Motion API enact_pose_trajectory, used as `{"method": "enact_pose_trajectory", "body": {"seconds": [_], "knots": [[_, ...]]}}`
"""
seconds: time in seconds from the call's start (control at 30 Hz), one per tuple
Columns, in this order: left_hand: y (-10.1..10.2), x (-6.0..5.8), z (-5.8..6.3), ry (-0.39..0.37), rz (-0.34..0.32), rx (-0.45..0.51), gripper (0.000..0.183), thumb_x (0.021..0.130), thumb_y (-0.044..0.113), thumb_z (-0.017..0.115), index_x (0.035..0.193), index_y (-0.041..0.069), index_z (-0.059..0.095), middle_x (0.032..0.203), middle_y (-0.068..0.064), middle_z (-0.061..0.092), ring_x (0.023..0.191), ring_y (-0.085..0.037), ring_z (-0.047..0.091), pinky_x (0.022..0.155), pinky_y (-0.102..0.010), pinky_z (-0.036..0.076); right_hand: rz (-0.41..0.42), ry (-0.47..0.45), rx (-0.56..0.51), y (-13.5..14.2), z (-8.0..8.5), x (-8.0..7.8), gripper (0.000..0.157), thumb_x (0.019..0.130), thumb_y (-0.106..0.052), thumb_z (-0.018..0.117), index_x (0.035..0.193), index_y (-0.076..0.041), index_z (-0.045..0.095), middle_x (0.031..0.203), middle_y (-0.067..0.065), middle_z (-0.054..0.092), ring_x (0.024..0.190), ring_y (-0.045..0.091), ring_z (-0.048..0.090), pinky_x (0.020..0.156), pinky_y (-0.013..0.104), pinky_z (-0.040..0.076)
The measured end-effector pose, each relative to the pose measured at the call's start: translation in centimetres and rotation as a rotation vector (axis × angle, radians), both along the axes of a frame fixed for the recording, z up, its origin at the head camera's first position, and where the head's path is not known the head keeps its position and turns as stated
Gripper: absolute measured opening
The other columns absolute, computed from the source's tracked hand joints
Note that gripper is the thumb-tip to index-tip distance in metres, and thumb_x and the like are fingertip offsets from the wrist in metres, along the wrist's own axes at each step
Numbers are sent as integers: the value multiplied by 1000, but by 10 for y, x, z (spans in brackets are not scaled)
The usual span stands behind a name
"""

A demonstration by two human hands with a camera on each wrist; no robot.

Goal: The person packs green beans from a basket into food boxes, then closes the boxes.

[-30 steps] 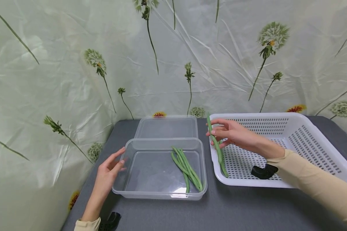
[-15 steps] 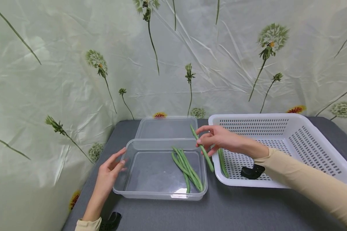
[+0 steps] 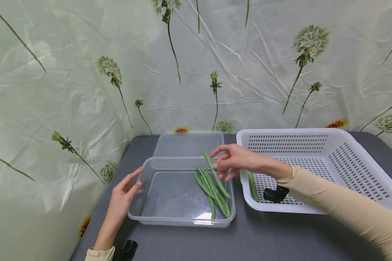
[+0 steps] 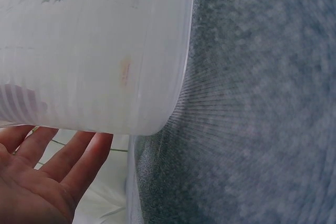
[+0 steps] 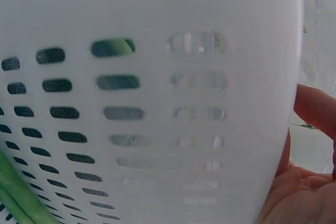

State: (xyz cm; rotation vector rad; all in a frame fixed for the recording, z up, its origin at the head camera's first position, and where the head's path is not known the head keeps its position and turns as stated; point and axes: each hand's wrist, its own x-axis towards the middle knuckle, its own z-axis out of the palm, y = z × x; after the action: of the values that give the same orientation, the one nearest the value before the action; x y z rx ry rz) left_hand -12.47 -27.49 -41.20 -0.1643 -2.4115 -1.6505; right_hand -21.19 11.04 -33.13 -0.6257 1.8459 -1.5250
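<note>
In the head view my right hand (image 3: 236,159) holds one green bean (image 3: 223,186) at its fingertips, over the right side of a clear plastic container (image 3: 170,220). The bean slants, its upper end above the container's back rim. Several green beans (image 3: 204,186) lie inside on the right. My left hand (image 3: 121,197) rests at the container's left wall with fingers extended. In the left wrist view the left hand's fingers (image 4: 86,166) reach up to the container wall (image 4: 94,77). The right wrist view shows part of the right hand (image 5: 310,182) past the basket wall, its fingertips hidden.
A white perforated basket (image 3: 326,136) stands to the right, under the right forearm, with green beans (image 3: 253,186) along its left wall. Behind the container lies a clear lid (image 3: 189,143). A grey cloth (image 3: 183,243) covers the table; a flower-patterned sheet (image 3: 248,72) hangs behind.
My right hand has carried the green bean leftward from the basket to above the container's right side. My left hand has stayed at the container's left wall.
</note>
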Motion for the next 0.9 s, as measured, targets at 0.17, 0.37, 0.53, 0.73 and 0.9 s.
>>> {"method": "enact_pose_trajectory", "body": {"seconds": [0.17,0.37,0.53,0.73,0.9], "knots": [[0,0,1,-8,0,-3,41,101,6,55,142,6,52,146,-10,49,114,-10,62,81,-29,56,19,-9,-13,1,-1,-1,39,95,-3,58,132,3,47,101,18,68,80,27,70,70,48,58],[0,1,1,-3,2,-4,41,101,6,55,141,6,53,146,-10,49,114,-11,62,81,-29,56,46,-9,-23,5,-1,-2,39,97,-6,57,134,1,48,106,22,66,84,29,69,73,48,58],[-1,2,2,3,-2,-12,41,101,7,55,142,7,53,146,-10,49,114,-11,62,80,-29,56,23,-2,-44,14,3,-5,36,98,-8,58,132,0,50,108,24,65,86,31,67,75,50,57],[-1,1,3,6,-1,-24,41,101,8,55,142,9,53,146,-8,49,114,-11,62,80,-28,56,-28,45,-56,28,8,-8,35,99,-11,59,131,0,51,107,23,64,88,33,66,78,56,55],[0,0,1,1,-2,-16,40,101,8,55,142,8,53,146,-9,49,112,-7,62,80,-28,56,-50,71,-40,42,10,-11,36,100,-14,59,130,3,51,113,33,57,90,35,65,77,57,55]]}}
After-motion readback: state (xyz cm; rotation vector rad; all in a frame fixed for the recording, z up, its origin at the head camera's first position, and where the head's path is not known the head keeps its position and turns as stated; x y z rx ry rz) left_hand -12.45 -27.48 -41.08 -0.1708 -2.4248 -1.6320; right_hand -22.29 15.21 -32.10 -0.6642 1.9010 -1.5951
